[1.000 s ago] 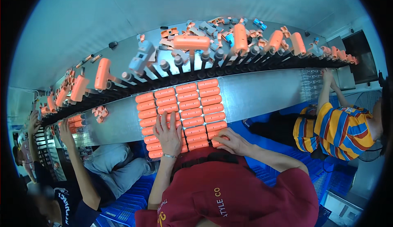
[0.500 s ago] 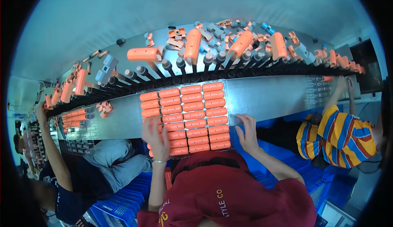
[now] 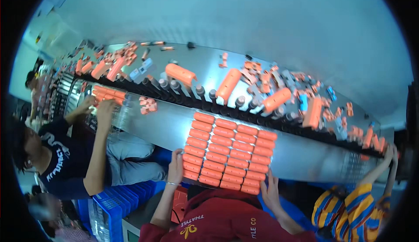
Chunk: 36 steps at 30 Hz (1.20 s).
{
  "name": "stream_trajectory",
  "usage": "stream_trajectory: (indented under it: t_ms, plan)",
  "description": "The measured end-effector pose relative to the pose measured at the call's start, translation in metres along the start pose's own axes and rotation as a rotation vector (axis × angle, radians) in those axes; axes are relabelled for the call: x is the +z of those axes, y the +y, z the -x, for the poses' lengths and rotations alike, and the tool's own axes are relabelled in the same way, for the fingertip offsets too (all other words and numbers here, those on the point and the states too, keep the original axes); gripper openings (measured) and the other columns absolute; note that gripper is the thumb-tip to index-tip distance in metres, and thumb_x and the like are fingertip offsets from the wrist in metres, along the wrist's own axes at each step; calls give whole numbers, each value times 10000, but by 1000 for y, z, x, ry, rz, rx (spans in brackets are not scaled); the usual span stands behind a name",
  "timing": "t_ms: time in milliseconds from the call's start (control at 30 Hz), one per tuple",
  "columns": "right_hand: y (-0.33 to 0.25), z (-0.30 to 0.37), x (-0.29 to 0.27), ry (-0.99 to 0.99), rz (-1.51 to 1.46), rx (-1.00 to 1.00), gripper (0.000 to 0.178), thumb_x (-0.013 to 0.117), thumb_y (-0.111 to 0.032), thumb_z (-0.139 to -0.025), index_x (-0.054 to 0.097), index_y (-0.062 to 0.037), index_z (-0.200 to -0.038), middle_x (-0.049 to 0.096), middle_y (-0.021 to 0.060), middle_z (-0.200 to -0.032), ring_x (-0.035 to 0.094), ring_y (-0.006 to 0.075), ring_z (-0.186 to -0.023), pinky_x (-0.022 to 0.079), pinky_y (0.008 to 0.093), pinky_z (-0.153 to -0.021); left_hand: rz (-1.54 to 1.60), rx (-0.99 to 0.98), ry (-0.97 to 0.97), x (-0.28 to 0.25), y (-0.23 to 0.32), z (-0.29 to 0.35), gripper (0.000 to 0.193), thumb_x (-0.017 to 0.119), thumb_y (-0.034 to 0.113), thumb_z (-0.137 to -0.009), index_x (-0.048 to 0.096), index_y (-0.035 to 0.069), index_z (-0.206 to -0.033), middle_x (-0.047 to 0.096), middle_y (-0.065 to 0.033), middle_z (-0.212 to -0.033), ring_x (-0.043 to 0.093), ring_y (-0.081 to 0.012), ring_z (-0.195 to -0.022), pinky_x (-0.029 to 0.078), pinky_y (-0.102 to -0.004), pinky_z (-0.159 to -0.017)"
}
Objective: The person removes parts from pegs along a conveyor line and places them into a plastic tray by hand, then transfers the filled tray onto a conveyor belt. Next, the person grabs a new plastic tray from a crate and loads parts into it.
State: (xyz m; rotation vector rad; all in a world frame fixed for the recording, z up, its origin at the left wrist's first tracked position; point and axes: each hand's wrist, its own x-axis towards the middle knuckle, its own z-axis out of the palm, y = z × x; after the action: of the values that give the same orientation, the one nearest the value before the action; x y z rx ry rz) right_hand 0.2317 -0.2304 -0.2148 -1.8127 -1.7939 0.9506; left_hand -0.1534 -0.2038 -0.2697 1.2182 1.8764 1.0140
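Before me, a clear plastic tray [image 3: 211,177] is filled with rows of orange plastic shells [image 3: 220,148], long and rounded at the ends. It lies on the metal bench, and its near side reaches to my waist. At the tray's left edge, my left hand [image 3: 175,168] is closed on the rim, its fingers partly hidden. My right hand [image 3: 271,191] grips the opposite edge near the lower right corner, with its thumb beside the last shells.
Behind the tray runs a row of dark upright posts [image 3: 212,95], with larger orange covers [image 3: 228,84] leaning on it. Loose grey and orange parts [image 3: 264,81] lie beyond. A co-worker in dark clothing [image 3: 65,155] sits left; another in a striped shirt [image 3: 349,207] sits right. Blue crates [image 3: 114,207] stand below.
My view has turned, so the bench now slopes down to the right. My left hand has moved off the shells to the tray's left edge; my open right hand has closed on the right edge.
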Motion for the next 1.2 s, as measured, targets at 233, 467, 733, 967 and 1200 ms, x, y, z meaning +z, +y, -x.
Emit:
stream_trajectory:
  t_ms: [233, 467, 733, 967, 1200]
  plan:
    - [-5, 7, 3, 124, -357, 295, 615, 531, -232, -1043, 277, 4, -1550, 652, 206, -1163, 617, 255, -1049, 480, 374, -954, 31, -87, 18, 28, 3, 9, 312, 392, 299, -1075, 464, 100, -1304, 618, -259, -805, 640, -480, -794, 448, -549, -672]
    - [43, -16, -11, -38, -425, 181, 638, 536, -283, -1050, 269, 11, -1550, 587, 196, -1253, 576, 234, -1045, 467, 369, -929, 16, -149, 128, 27, 25, 38, 346, 383, 325, -1077, 507, 82, -1290, 666, -267, -1097, 632, -471, -1033, 500, -516, -856]
    - [42, -80, -43, -402, -407, -115, 580, 537, -208, -1047, 320, 39, -1525, 614, 189, -1231, 604, 208, -1034, 487, 332, -908, 79, -361, 693, 84, 36, 205, 347, 374, 336, -1079, 525, 100, -1283, 684, -257, -1020, 659, -472, -962, 514, -535, -810]
    - [-1, -18, -23, -797, -352, -575, 562, 592, -173, -998, 402, 12, -1494, 609, 63, -1006, 524, 129, -828, 454, 287, -745, 165, -571, 1170, 106, 52, 404, 383, 372, 357, -1077, 540, 72, -1271, 689, -253, -1053, 658, -468, -1005, 516, -513, -855]
    - [-55, 68, 4, -1159, -296, -690, 548, 564, -141, -1015, 369, 21, -1501, 634, 108, -1122, 587, 146, -921, 489, 297, -820, 187, -788, 1357, 114, 78, 549, 428, 350, 388, -1081, 559, 58, -1258, 668, -261, -1137, 625, -470, -1082, 497, -511, -905]
